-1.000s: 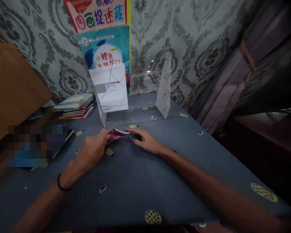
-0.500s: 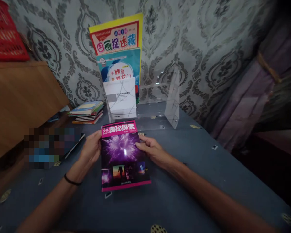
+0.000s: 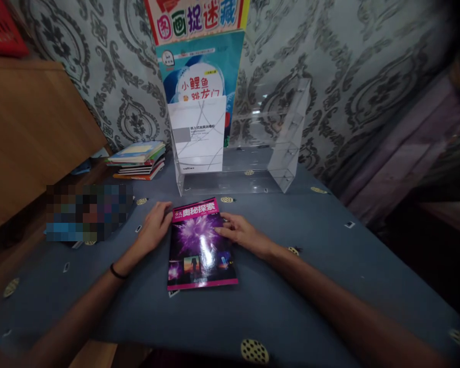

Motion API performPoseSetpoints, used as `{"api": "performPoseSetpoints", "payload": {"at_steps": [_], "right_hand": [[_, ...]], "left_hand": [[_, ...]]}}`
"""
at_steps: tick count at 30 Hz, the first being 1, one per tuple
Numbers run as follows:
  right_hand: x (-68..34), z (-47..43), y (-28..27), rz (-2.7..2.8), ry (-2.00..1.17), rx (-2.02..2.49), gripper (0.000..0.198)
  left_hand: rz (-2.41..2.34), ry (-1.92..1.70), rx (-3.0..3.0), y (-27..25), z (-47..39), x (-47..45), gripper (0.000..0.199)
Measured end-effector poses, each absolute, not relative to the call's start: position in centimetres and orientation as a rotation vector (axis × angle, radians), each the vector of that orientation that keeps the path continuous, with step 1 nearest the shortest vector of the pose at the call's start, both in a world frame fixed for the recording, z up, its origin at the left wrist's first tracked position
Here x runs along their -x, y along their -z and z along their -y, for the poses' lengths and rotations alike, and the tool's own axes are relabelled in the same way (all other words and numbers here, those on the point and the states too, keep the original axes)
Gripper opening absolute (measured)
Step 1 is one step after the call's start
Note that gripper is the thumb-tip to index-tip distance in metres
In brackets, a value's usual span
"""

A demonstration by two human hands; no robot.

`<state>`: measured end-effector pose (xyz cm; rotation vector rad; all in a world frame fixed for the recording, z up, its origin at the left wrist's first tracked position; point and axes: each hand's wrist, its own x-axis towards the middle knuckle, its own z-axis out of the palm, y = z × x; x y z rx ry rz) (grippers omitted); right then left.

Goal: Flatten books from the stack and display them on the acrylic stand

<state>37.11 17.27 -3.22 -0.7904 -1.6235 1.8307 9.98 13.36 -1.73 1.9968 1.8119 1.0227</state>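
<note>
A book [image 3: 202, 266] with a pink-banded, dark purple cover lies almost flat, low over the tabletop, its title edge away from me. My left hand [image 3: 154, 226] grips its upper left edge, fingertips partly hidden. On the opposite edge, my right hand [image 3: 245, 234] holds the book with the thumb on the cover and fingers at the side. Behind it stands a clear acrylic book rack [image 3: 285, 138]. In its left part are a white booklet [image 3: 201, 148], a blue picture book [image 3: 187, 59] and a taller red-and-yellow book [image 3: 199, 23].
A stack of books [image 3: 138, 158] lies left of the rack. Nearer me is a pixelated, blurred-out item [image 3: 88, 212]. A wooden cabinet [image 3: 34, 128] with a red basket [image 3: 2, 30] stands at left. The table [image 3: 310, 317] has a blue patterned cover; a curtain [image 3: 398, 163] hangs at right.
The book has gone down toward the table and tilts flatter, both hands still at its edges. My view has tipped downward, so the rack's books sit higher in the picture.
</note>
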Motion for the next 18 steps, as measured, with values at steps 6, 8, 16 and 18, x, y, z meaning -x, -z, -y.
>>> {"api": "performPoseSetpoints", "payload": {"at_steps": [6, 8, 16, 18], "right_hand": [[-37.9, -17.4, 2.7, 1.849, -1.666, 1.044, 0.052], [-38.3, -17.2, 2.0, 2.068, -1.310, 1.227, 0.044], [-34.1, -16.0, 1.7, 2.527, -0.325, 0.816, 0.028], [-32.2, -16.3, 2.2, 2.582, -0.316, 0.689, 0.047]], "left_hand": [[-1.901, -0.676, -2.445, 3.2, -12.3, -11.3, 0.029], [-1.942, -0.598, -2.489, 3.4, -12.3, -11.4, 0.029], [-1.905, -0.459, -2.607, 2.7, -12.9, -11.1, 0.030], [-1.895, -0.434, -2.641, 2.7, -13.0, -11.0, 0.031]]}}
